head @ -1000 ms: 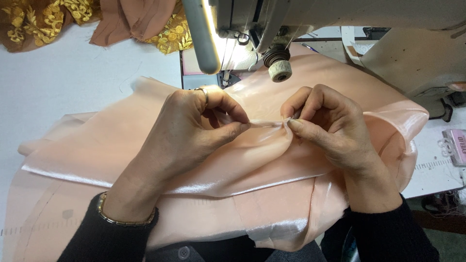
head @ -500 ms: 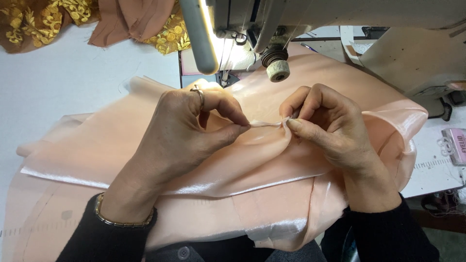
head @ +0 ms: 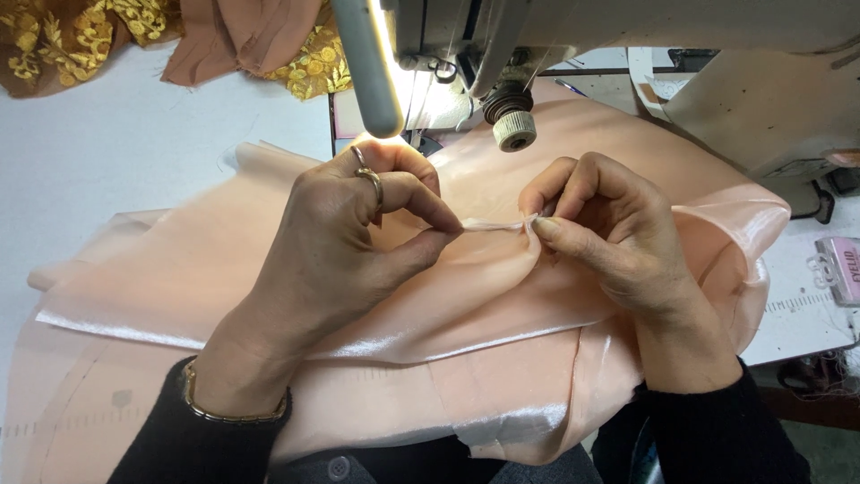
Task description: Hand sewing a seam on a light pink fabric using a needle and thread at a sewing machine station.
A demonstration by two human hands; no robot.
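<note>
Far left, up in the corner, a heap of brown cloth with gold embroidery [head: 63,40] lies on the white table [head: 134,143], and beside it a plain tan cloth [head: 242,36] is bunched up. Below them, shiny peach fabric [head: 179,269] spreads wide across the table and hangs over its near edge towards the person.

Moving in, the left hand [head: 345,237], with a ring on one finger and a thin bracelet [head: 228,412] at the wrist, has thumb and forefinger pinched shut on a narrow folded edge of the fabric. Right above it hangs a bright tube lamp [head: 367,63], close over the knuckles.

At the centre, the pinched edge runs taut and short between the two hands. Behind it sits the sewing machine [head: 555,36], a ribbed knob [head: 512,121] poking down just past the fingers.

The right hand [head: 605,224] grips the other end of that edge, fingers curled tight, thumb pressing from below.

Further right, fabric folds over in a glossy loop, and a pink box [head: 842,269] rests near the table's edge.
</note>
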